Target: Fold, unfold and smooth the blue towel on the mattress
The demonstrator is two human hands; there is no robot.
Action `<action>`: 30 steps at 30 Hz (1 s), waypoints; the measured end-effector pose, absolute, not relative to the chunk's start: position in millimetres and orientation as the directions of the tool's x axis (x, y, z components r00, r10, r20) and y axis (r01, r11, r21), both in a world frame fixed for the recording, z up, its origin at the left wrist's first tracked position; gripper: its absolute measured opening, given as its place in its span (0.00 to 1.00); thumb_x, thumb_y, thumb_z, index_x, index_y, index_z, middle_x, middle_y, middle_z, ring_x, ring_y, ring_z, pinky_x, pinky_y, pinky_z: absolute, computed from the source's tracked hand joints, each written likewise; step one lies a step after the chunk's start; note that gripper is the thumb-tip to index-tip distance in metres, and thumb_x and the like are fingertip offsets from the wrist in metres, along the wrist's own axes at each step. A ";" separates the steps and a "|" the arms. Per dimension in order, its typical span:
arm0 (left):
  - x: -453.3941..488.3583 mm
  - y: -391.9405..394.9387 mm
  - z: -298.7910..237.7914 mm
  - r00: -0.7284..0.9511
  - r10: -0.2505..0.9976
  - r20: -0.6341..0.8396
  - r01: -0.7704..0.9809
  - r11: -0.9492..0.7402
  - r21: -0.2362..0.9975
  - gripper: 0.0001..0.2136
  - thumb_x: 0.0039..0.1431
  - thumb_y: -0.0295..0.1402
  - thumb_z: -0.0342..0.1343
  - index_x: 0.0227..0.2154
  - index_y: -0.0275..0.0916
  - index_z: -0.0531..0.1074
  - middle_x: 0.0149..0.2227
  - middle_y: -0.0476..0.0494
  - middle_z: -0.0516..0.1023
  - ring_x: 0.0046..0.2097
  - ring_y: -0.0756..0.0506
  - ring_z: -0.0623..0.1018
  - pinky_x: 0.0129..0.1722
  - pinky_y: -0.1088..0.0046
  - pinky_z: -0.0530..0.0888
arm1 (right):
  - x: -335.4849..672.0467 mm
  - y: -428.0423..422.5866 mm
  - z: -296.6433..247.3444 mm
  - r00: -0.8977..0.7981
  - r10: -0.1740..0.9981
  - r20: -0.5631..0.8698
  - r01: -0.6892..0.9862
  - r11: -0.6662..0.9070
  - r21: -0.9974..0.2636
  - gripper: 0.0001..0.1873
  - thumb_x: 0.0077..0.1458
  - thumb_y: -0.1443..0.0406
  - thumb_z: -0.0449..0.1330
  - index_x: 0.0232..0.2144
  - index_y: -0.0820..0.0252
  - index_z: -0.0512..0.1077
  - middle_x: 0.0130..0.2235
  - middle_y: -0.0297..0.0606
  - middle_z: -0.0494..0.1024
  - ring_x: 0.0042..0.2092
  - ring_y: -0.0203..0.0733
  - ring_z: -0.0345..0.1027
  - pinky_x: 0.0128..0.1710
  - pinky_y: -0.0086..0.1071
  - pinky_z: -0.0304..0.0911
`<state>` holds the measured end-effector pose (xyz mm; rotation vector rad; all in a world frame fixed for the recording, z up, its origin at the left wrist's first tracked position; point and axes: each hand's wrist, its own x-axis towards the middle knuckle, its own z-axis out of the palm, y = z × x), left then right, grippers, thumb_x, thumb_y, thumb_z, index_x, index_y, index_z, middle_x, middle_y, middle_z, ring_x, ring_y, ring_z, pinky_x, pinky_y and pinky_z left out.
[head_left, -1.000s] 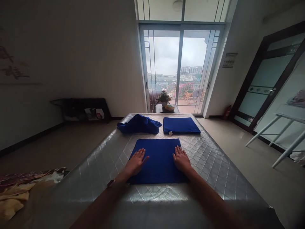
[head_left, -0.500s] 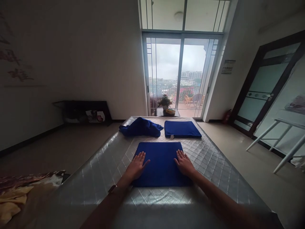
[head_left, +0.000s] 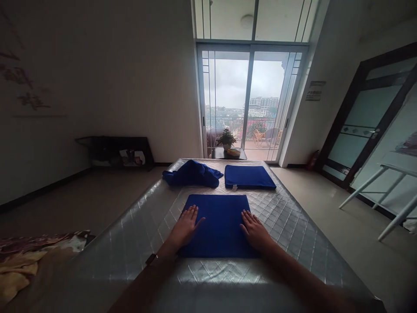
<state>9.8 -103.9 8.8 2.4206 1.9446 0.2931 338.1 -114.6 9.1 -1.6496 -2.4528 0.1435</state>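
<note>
At lower centre, rests left hand [head_left: 186, 227] and right hand [head_left: 256, 230] flat on blue cloth [head_left: 220, 228], with grip unclenched and empty.

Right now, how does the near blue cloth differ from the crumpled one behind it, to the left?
The near cloth lies flat, in a neat four-sided shape; the crumpled cloth is a loose, uneven heap. The left hand and right hand rest on the near cloth, while neither touches the crumpled cloth. Both are blue and lie on the silver quilted cover.
</note>
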 end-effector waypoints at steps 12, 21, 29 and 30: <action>180.9 -117.5 17.6 0.575 0.806 0.139 0.743 -0.586 0.322 0.38 0.70 0.55 0.26 0.71 0.32 0.48 0.73 0.36 0.48 0.74 0.43 0.48 0.72 0.61 0.48 | 347.6 -109.6 -6.7 -0.465 0.871 0.157 0.879 0.475 -0.033 0.30 0.68 0.66 0.43 0.70 0.65 0.54 0.72 0.47 0.51 0.73 0.48 0.42 0.70 0.47 0.48; 79.1 -139.6 20.3 0.465 0.885 -0.038 0.860 -0.441 0.257 0.37 0.69 0.58 0.29 0.72 0.38 0.46 0.74 0.41 0.45 0.74 0.41 0.45 0.72 0.56 0.46 | 340.8 -115.8 9.4 -0.379 0.917 0.121 0.901 0.396 -0.178 0.31 0.71 0.60 0.40 0.70 0.72 0.53 0.72 0.49 0.51 0.73 0.46 0.41 0.71 0.45 0.43; 1.9 -178.5 0.6 0.259 0.966 -0.006 0.950 -0.254 0.184 0.36 0.68 0.59 0.35 0.71 0.45 0.47 0.74 0.43 0.47 0.74 0.38 0.50 0.71 0.49 0.50 | 338.0 -118.8 15.4 -0.372 0.915 0.155 0.915 0.390 -0.107 0.30 0.70 0.62 0.42 0.69 0.73 0.56 0.71 0.50 0.53 0.73 0.47 0.42 0.71 0.45 0.43; 2.3 -181.3 -0.1 0.253 0.967 0.004 0.951 -0.249 0.182 0.35 0.68 0.59 0.36 0.71 0.45 0.47 0.74 0.42 0.48 0.73 0.38 0.50 0.71 0.50 0.50 | 337.3 -121.6 16.2 -0.371 0.912 0.176 0.917 0.390 -0.087 0.30 0.70 0.63 0.42 0.68 0.72 0.57 0.71 0.50 0.53 0.73 0.48 0.42 0.71 0.46 0.43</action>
